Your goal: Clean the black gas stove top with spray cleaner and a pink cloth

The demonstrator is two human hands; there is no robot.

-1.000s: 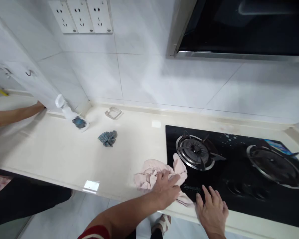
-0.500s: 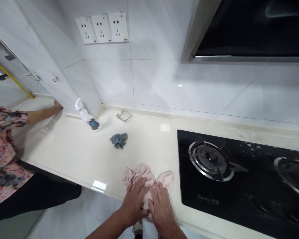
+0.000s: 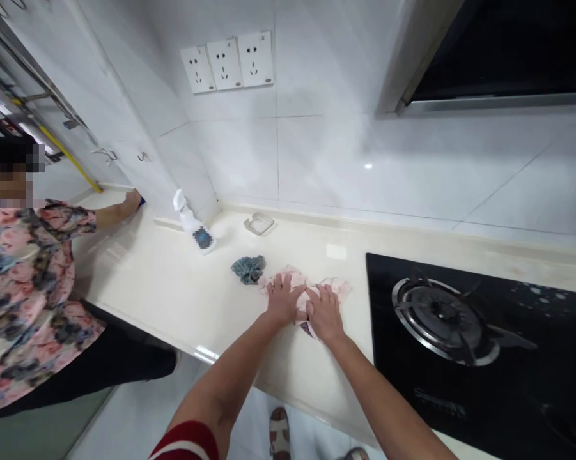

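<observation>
A pale pink cloth [image 3: 345,289] lies bunched on the cream countertop [image 3: 182,306], beneath both my hands. My left hand [image 3: 284,301] presses flat on its left part, fingers spread. Beside it, my right hand [image 3: 324,313] rests on the right part with fingers stretched out; the two thumbs are close together. A dark purple patch of the cloth shows below my hands. Just left of the cloth is a crumpled blue-grey rag [image 3: 249,270].
A white spray bottle [image 3: 192,222] leans near the wall corner. A small beige frame-like holder [image 3: 259,223] lies behind the rag. To the right is a black gas hob [image 3: 388,345]. Another person [image 3: 33,281] in a floral top reaches along the counter at left.
Both my hands have pushed the pink cloth away from the counter's front edge, toward the wall and near the rag. The camera view has shifted left, showing more of the other person.
</observation>
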